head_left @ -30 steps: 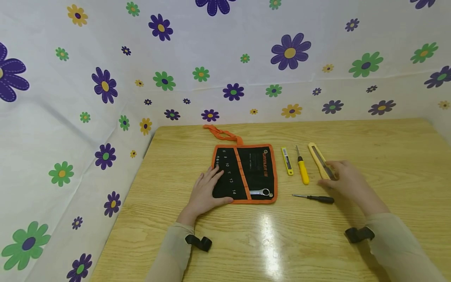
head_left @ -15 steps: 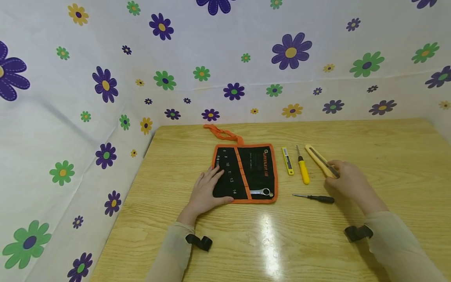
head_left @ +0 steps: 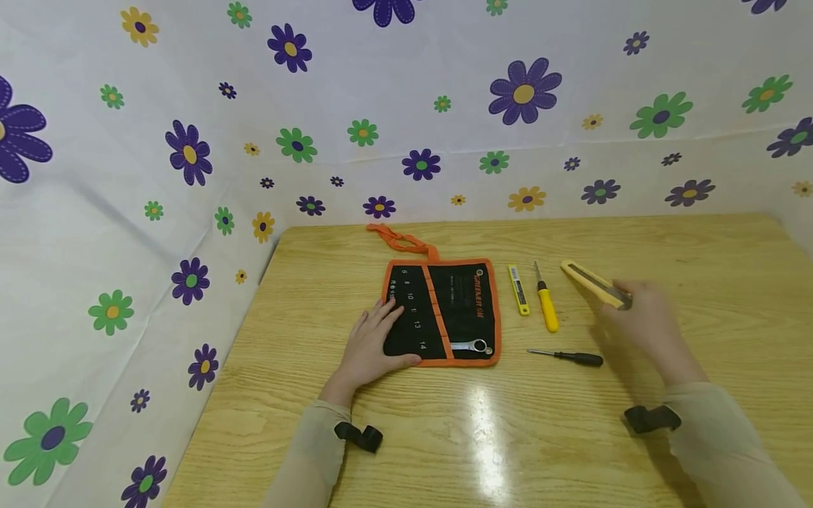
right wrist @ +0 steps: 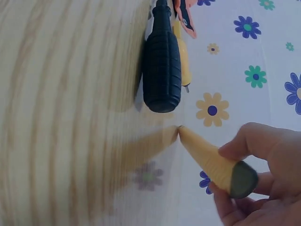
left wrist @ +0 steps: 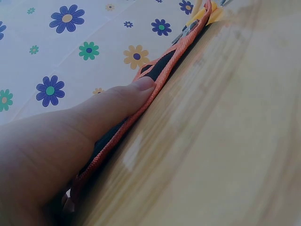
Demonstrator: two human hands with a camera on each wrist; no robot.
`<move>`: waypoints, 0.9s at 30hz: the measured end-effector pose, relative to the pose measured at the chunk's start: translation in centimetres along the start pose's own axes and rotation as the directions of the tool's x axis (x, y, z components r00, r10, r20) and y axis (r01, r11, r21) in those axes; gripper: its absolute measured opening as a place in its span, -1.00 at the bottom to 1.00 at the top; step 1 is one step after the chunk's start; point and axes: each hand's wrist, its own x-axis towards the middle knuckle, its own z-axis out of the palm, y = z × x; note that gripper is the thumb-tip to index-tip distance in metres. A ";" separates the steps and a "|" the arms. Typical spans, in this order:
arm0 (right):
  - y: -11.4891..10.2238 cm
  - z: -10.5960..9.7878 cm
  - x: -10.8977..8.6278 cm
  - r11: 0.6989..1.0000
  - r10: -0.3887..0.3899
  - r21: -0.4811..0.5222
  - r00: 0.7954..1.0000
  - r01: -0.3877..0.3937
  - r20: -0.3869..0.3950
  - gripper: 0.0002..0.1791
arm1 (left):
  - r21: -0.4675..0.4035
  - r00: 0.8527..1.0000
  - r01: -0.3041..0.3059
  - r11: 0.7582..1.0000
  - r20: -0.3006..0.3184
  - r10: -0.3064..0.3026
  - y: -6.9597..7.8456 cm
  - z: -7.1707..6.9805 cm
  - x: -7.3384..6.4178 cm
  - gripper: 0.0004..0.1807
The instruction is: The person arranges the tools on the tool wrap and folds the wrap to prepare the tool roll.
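Note:
In the head view my left hand [head_left: 370, 346] rests with fingers spread on the left part of a black tool pouch [head_left: 460, 300] with orange edging. My left thumb [left wrist: 120, 99] lies along the pouch's near edge in the left wrist view. A ring spanner [head_left: 471, 346] sits in the pouch's lowest pocket. My right hand [head_left: 648, 324] pinches a yellow utility knife [head_left: 591, 280] by its dark rear end. From the right wrist, the utility knife [right wrist: 207, 160] slants, its rear end up and its front tip at or close to the table.
Between pouch and knife lie a yellow blade case [head_left: 518, 291] and a yellow-handled screwdriver [head_left: 546, 303]. A black-handled screwdriver [head_left: 574, 358] lies nearer me. The pouch's orange strap [head_left: 403, 242] trails behind it. A flowered cloth [head_left: 444, 141] stands along the wooden table's [head_left: 413, 437] back and left edges.
My right hand has shifted the utility knife, first slightly left, then right, and its rear end has swung away from me. My left hand and the pouch have stayed put.

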 end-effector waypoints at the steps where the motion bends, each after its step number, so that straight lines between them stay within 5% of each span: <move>1: -0.1 -0.1 -0.1 1.000 -0.006 0.007 1.000 0.006 -0.028 -0.40 | 0.001 1.000 0.000 1.000 -0.001 0.000 0.0 0.0 0.0 0.11; 12: -0.8 -0.4 -0.4 0.994 -0.019 0.094 0.955 0.049 -0.295 -0.56 | 0.001 1.000 -0.008 1.000 -0.006 0.008 0.0 0.0 0.0 0.10; 19: -1.3 -0.3 -0.5 0.981 -0.029 0.169 0.934 0.095 -0.356 -0.54 | -0.014 1.000 -0.023 1.000 -0.019 0.023 -0.1 0.0 0.0 0.11; 23: -1.5 0.2 -0.4 0.944 -0.073 0.274 0.927 0.183 -0.369 -0.52 | -0.005 1.000 -0.016 1.000 -0.007 0.016 -0.2 0.1 0.0 0.11; 27: -1.9 0.9 -0.3 0.879 -0.130 0.403 0.942 0.254 -0.309 -0.52 | -0.008 1.000 -0.014 1.000 -0.002 0.014 -0.2 0.0 0.0 0.11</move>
